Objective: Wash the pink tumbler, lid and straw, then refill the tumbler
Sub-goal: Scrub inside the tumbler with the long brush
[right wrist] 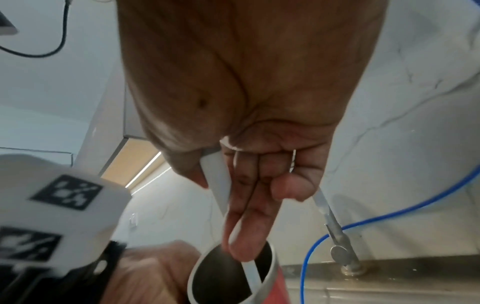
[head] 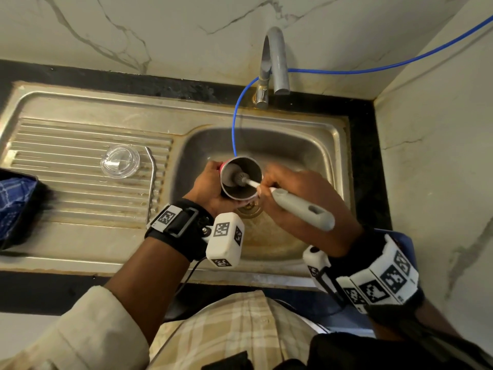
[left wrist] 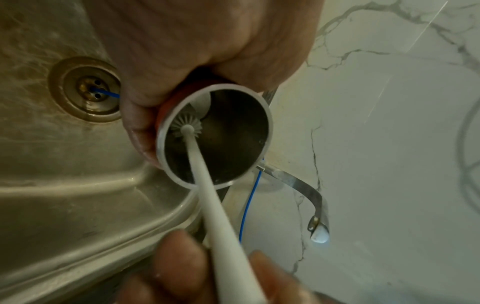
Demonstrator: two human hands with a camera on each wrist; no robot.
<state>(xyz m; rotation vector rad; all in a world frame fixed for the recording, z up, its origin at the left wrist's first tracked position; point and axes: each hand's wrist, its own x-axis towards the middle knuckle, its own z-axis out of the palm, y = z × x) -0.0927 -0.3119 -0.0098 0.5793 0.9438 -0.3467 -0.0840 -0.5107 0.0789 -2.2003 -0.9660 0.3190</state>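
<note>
While inside pink tumbler point(head: 236, 192), brush point(head: 301, 206).

- No words, brand names, labels or numbers can be read in any view.
- The only printed signs are black-and-white square code patterns on the white blocks of the black wrist straps point(head: 225, 237); they hold no letters.
- In the right wrist view the same patterns point(right wrist: 66, 192) are blurred.
</note>
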